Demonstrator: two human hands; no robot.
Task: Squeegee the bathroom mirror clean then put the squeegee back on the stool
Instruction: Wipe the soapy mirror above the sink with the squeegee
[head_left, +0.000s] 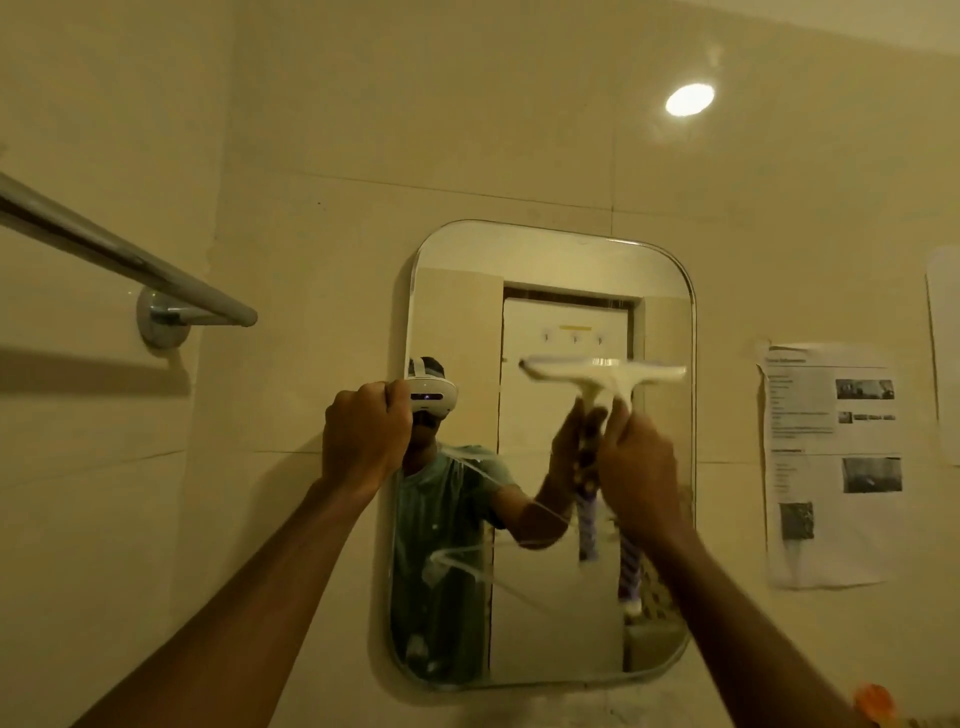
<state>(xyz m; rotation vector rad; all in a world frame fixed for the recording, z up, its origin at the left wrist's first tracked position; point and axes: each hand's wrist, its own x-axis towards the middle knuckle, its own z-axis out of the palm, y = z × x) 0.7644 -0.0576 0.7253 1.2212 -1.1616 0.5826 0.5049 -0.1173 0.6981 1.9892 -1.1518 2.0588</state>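
Note:
A rounded rectangular mirror (545, 270) hangs on the beige tiled wall, with streaks of soapy water across its lower half. My right hand (636, 467) grips the purple-and-white handle of a white squeegee (605, 371), whose blade lies flat against the upper right of the glass and looks motion-blurred. My left hand (366, 434) is closed around the mirror's left edge at mid height. The glass reflects both arms, the squeegee and a person wearing a white headset. The stool is out of view.
A chrome towel bar (130, 260) juts from the left wall at about head height. Printed paper sheets (831, 467) are stuck to the wall right of the mirror. Something orange (875, 701) shows at the bottom right corner.

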